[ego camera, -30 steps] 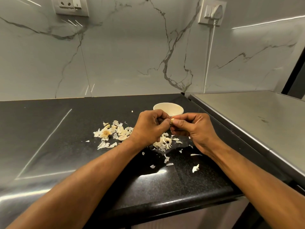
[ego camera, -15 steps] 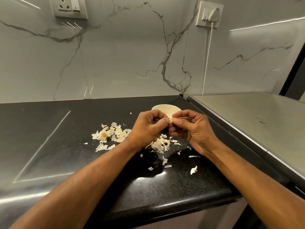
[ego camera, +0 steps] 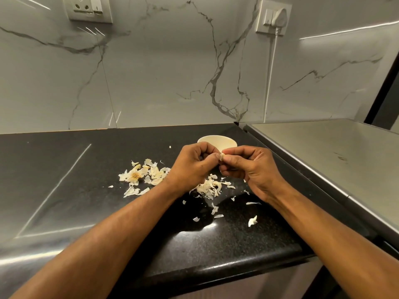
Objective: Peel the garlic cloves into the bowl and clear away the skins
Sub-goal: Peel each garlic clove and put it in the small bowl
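A small pale garlic clove point(ego camera: 221, 156) is pinched between the fingertips of my left hand point(ego camera: 192, 167) and my right hand point(ego camera: 248, 169), just in front of a cream bowl point(ego camera: 218, 141) on the black counter point(ego camera: 86, 190). Both hands have curled fingers and hide most of the clove. The bowl's inside is partly hidden by my hands. Loose garlic skins lie in one pile point(ego camera: 146, 174) left of my left hand and in another pile point(ego camera: 208, 187) under my hands.
Scattered skin flakes point(ego camera: 252, 221) lie toward the counter's front edge. A steel surface point(ego camera: 336, 160) adjoins the counter on the right. A marble wall stands behind, with a socket point(ego camera: 90, 8) and a plugged-in white cable point(ego camera: 271, 67).
Both hands stay together at the clove in front of the bowl, with the fingertips shifting slightly on it. The view has tilted a little.
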Demonstrator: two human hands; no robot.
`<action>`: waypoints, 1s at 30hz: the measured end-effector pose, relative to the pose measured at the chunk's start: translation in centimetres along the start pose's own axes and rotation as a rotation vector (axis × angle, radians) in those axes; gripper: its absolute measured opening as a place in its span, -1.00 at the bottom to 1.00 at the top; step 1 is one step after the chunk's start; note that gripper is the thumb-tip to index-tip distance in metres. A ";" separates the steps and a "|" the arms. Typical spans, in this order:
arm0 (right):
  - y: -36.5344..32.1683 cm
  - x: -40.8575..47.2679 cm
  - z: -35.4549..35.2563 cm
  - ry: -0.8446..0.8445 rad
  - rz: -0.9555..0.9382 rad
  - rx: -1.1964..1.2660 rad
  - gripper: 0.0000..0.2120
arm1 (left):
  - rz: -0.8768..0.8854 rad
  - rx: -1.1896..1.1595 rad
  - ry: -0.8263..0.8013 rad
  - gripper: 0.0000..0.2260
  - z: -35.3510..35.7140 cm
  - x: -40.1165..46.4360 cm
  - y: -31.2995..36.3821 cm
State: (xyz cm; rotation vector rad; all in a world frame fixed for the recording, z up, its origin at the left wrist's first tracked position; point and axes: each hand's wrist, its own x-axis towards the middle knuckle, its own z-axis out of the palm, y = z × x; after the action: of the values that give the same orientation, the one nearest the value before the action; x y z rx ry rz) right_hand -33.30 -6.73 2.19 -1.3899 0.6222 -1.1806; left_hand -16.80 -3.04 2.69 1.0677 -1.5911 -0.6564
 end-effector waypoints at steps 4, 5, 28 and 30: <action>-0.1 0.0 0.0 -0.018 0.030 0.032 -0.80 | -0.029 -0.054 0.001 -0.88 -0.1 0.0 -0.1; -0.1 0.0 0.0 -0.019 0.036 0.044 -0.79 | -0.038 -0.070 -0.001 -0.88 -0.1 0.0 -0.1; 0.2 -0.1 0.1 0.013 -0.059 -0.130 -0.78 | -0.085 0.018 -0.031 -0.89 -0.7 0.2 -0.5; 0.1 -0.1 0.1 -0.001 -0.041 -0.131 -0.79 | -0.087 0.043 -0.034 -0.91 -0.6 0.2 -0.4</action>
State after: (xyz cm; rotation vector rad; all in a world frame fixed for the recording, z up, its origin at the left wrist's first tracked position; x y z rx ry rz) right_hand -33.20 -6.62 2.05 -1.5199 0.6832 -1.1893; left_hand -16.14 -3.29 2.64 1.1682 -1.6014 -0.7040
